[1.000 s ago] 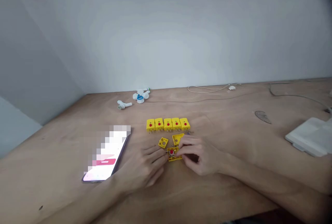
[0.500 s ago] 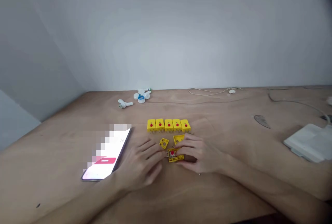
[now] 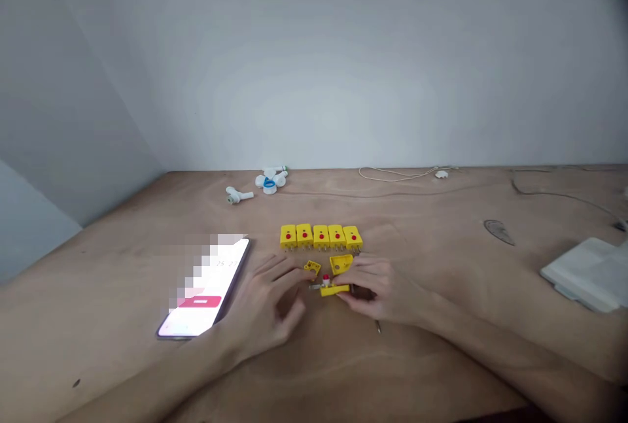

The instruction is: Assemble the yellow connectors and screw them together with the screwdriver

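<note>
My right hand [image 3: 375, 289] pinches a small yellow connector body [image 3: 333, 289] with a red dot on top and metal pins at its left end. My left hand [image 3: 275, 302] lies on the wooden table [image 3: 314, 357] just left of it, fingers curled, thumb and fingertips near the pins. A small yellow cover piece [image 3: 312, 267] and a yellow open shell [image 3: 340, 262] lie just behind the hands. Farther back stands a row of several yellow connectors [image 3: 320, 237], each with a red dot.
A lit phone [image 3: 206, 295] lies left of my left hand. White plastic fittings [image 3: 269, 181] and one more [image 3: 238, 196] sit near the wall. A thin white cable [image 3: 402, 174] runs along the back. A white flat device [image 3: 586, 272] lies at the right. A small dark pin [image 3: 378, 327] lies by my right wrist.
The connector body has been turned from lying flat to on its edge between my fingers. The view has shifted slightly; both hands stay in the same spot.
</note>
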A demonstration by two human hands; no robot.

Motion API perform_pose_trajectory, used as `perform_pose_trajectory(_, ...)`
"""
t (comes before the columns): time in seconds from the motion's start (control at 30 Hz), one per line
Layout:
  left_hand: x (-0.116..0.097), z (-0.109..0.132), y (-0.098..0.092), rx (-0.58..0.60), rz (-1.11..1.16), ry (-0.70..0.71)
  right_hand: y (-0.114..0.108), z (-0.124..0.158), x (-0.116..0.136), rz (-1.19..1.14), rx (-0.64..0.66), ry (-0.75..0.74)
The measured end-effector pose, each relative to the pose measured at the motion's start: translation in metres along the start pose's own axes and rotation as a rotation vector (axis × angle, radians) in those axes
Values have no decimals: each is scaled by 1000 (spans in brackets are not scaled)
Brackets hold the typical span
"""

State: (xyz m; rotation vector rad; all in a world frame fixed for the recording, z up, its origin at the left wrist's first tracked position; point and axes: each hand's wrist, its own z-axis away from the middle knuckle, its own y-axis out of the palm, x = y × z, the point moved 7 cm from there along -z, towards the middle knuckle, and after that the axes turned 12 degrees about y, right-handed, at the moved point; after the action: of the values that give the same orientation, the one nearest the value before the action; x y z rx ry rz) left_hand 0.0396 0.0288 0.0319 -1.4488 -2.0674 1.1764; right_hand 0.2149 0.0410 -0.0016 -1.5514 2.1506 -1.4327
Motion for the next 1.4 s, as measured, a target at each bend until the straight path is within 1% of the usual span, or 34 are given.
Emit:
perform_pose_trajectory(0.17, 2, 2, 7, 59, 8, -43, -2, -1, 1, -18, -6, 5)
perform_pose_trajectory(0.37, 3, 3, 11, 76, 23, -30, -2, -1, -3, -57, -8, 39)
perform_pose_trajectory(0.5, 4, 3, 12, 71, 43, -33, -1, 1, -8, -41, -4, 63)
perform_pose_trajectory(0.63, 6, 4, 15, 57, 70, -42, 3, 3, -13, -32, 42, 97)
perform_pose_trajectory(0.77, 8, 5, 17, 35, 85, -32, 2, 3, -12, -58, 54, 111)
perform_pose_trajectory(0.87, 8, 5, 18, 30, 84, -25, 0, 2, -8, -88, 55, 95)
perform_pose_trajectory(0.97, 7, 5, 18, 25, 79, 7, -1, 0, -4, -90, 77, 77)
perform_pose_trajectory(1.07, 3, 5, 18, 22, 45, 73, -2, -1, 0, -77, 90, 53)
perform_pose_trajectory(1.17, -1, 5, 16, 18, -13, 138, -4, -1, 2, -73, 72, 21)
perform_pose_trajectory(1.3, -3, 6, 16, 43, -65, 201, -3, -1, 1, -81, 80, 17)
perform_pose_trajectory(1.4, -4, 7, 16, 65, -79, 215, -2, -1, 1, -71, 84, 15)
